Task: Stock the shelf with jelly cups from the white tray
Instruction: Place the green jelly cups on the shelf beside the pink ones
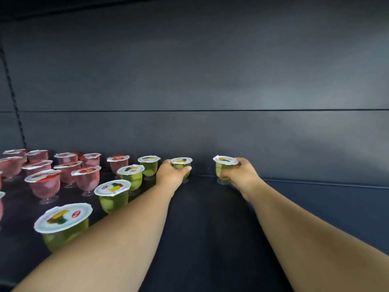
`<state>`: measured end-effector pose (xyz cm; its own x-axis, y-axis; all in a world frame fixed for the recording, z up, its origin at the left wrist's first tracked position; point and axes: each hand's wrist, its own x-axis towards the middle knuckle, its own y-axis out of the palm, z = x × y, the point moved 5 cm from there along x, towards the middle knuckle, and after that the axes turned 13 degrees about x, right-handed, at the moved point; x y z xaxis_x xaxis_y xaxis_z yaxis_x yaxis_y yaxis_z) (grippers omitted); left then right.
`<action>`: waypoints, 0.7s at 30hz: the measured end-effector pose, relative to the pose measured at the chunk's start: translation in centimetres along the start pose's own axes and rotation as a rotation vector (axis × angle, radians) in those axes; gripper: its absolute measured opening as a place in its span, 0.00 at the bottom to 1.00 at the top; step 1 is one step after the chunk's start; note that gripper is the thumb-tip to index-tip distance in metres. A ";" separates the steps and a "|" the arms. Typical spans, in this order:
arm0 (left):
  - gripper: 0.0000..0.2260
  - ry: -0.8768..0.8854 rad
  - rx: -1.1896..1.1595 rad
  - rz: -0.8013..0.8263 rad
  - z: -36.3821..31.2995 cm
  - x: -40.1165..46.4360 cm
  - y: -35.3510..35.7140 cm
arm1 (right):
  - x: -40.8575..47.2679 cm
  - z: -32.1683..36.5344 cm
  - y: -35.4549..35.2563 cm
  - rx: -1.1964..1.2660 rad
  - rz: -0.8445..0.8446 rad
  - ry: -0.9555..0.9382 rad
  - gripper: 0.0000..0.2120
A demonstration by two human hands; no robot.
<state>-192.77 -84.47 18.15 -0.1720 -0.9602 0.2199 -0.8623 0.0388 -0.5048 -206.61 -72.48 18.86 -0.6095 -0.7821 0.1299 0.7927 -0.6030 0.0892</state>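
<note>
Both my arms reach deep into a dark shelf (210,218). My left hand (171,174) grips a green jelly cup (181,163) with a white foil lid, its foot on the shelf near the back wall. My right hand (240,175) grips a second green jelly cup (224,165) a little to the right, also standing by the back wall. The white tray is out of view.
Several green cups (113,194) stand in a diagonal row to the left of my left arm. Several pink cups (45,184) fill the far left of the shelf. The dark back panel (210,102) rises behind. Bare shelf lies to the right.
</note>
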 end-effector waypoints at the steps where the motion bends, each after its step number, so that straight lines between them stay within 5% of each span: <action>1: 0.20 0.003 0.042 0.000 0.0 0.1 0.2 | 0.1 -0.1 -0.1 -0.020 -0.016 -0.008 0.13; 7: 0.20 -0.001 0.220 -0.002 -0.3 0.4 0.8 | -0.7 0.2 0.5 -0.306 0.072 -0.074 0.09; 11: 0.19 0.012 0.311 0.032 -0.5 -0.5 0.6 | -1.2 0.3 0.5 -0.337 0.106 -0.074 0.16; 15: 0.25 0.004 0.459 0.124 -0.8 -3.1 -0.4 | -1.5 0.0 0.9 -0.299 0.208 -0.044 0.07; 21: 0.25 0.328 0.862 0.288 -1.5 -12.8 -3.3 | -1.5 -0.2 1.7 -0.211 0.272 -0.019 0.12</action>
<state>-188.47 -71.86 18.27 -0.5597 -0.8154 0.1480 -0.1426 -0.0812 -0.9864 -204.34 -72.43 18.63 -0.3745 -0.9167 0.1391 0.9056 -0.3939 -0.1575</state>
